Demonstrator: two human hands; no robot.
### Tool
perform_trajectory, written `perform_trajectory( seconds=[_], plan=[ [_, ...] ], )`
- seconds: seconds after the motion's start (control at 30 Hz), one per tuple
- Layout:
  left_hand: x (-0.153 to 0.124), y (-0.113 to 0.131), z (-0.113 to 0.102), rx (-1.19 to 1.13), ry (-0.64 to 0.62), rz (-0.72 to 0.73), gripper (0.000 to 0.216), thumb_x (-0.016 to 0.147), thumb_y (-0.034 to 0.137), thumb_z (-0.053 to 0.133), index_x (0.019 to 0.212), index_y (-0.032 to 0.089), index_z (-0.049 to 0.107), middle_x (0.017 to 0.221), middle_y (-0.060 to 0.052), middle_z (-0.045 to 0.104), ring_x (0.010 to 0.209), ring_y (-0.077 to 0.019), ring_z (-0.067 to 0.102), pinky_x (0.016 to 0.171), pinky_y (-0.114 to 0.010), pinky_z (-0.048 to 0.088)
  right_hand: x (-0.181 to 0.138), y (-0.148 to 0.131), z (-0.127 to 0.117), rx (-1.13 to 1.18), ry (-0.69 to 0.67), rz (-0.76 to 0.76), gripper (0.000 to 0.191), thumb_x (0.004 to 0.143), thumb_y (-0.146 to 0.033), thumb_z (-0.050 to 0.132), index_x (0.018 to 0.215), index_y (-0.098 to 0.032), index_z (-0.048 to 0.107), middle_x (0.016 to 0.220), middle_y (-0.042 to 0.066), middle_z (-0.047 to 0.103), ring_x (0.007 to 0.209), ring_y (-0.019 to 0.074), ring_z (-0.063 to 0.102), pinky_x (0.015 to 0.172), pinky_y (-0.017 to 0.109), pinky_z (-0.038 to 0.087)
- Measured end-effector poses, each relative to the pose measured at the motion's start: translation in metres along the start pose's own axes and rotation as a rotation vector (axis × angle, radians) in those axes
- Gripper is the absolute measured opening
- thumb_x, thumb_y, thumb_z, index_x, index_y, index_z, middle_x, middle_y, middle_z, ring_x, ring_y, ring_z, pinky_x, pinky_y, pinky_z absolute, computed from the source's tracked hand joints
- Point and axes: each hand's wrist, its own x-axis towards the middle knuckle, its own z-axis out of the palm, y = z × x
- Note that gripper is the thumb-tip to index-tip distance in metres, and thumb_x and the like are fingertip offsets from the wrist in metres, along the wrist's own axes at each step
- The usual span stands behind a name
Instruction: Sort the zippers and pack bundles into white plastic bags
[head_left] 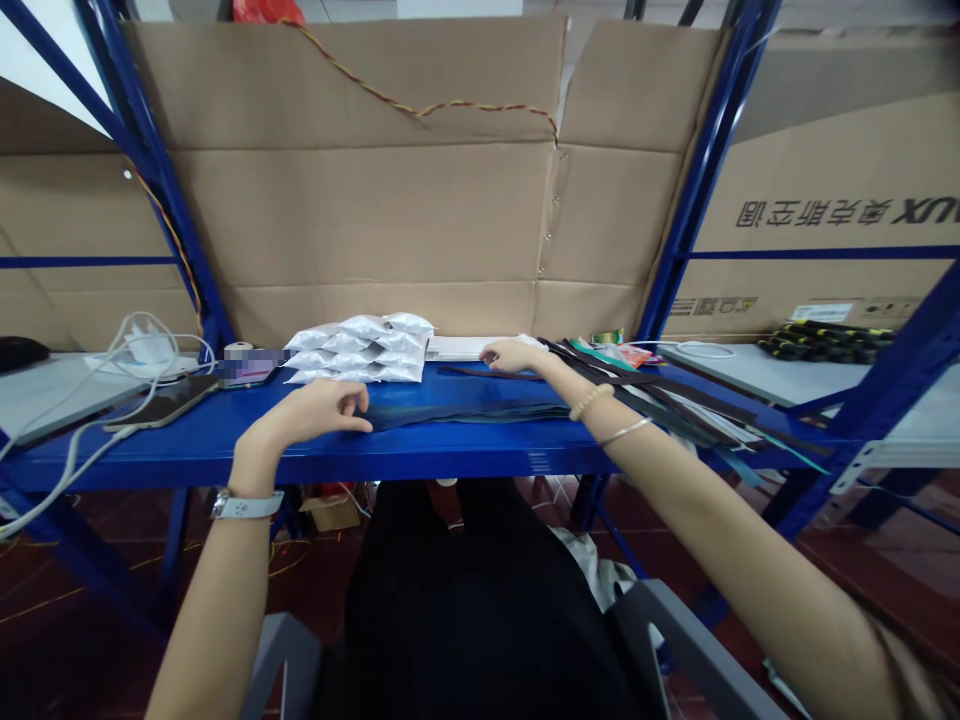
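Note:
My left hand [311, 412] rests on the blue shelf [225, 450], fingers curled and pinching the left edge of a flat stack of dark sheets [472, 400]. My right hand [510, 354] reaches farther back, fingers bent down onto a thin dark strip [487, 373] beside a flat white pack [461, 347]. A pile of several small white pouches [360, 348] lies just behind my left hand.
A phone [161, 402], white cables with a charger [142, 345] and a tape roll [238, 350] lie at the left. Long dark strips [675, 400] and coloured wrappers [619, 348] fan out at the right. Cardboard [375, 200] walls the back. Blue rack posts [697, 170] stand on both sides.

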Motion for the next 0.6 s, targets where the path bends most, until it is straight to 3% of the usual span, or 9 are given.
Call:
perform_trajectory(
  seconds=[0.13, 0.3, 0.47, 0.6],
  plan=[
    [0.006, -0.003, 0.008, -0.013, -0.053, 0.016, 0.017, 0.074, 0.038, 0.061, 0.078, 0.022, 0.062, 0.066, 0.002, 0.059, 0.059, -0.0130, 0.051, 0.056, -0.024, 0.032, 0.023, 0.009, 0.023, 0.018, -0.101, 0.087, 0.021, 0.068, -0.015, 0.066, 0.087, -0.012, 0.073, 0.073, 0.007, 0.071, 0.061, 0.0155, 0.061, 0.061, 0.024, 0.045],
    [0.010, -0.004, 0.014, 0.014, 0.010, -0.007, 0.009, 0.073, 0.027, 0.058, 0.079, 0.021, 0.061, 0.065, 0.002, 0.057, 0.058, -0.0136, 0.049, 0.055, -0.025, 0.030, 0.022, 0.017, 0.032, 0.040, -0.144, 0.111, 0.012, 0.065, -0.012, 0.067, 0.074, -0.010, 0.073, 0.068, 0.007, 0.069, 0.058, 0.0155, 0.060, 0.056, 0.024, 0.043],
    [0.013, 0.011, 0.018, -0.012, 0.124, 0.036, 0.011, 0.080, 0.028, 0.054, 0.085, 0.020, 0.061, 0.069, 0.001, 0.059, 0.062, -0.0144, 0.052, 0.058, -0.025, 0.034, 0.003, 0.010, 0.019, 0.094, -0.080, 0.030, 0.009, 0.066, -0.012, 0.065, 0.073, -0.011, 0.072, 0.073, 0.007, 0.070, 0.066, 0.0158, 0.061, 0.061, 0.023, 0.043],
    [0.022, 0.032, 0.026, -0.114, 0.302, 0.002, 0.022, 0.086, 0.037, 0.049, 0.088, 0.019, 0.063, 0.077, -0.003, 0.064, 0.069, -0.0160, 0.057, 0.066, -0.028, 0.040, -0.029, -0.007, -0.001, 0.158, -0.001, -0.076, 0.011, 0.073, -0.020, 0.063, 0.079, -0.014, 0.070, 0.082, 0.005, 0.071, 0.075, 0.0151, 0.061, 0.068, 0.023, 0.043]
  ],
)
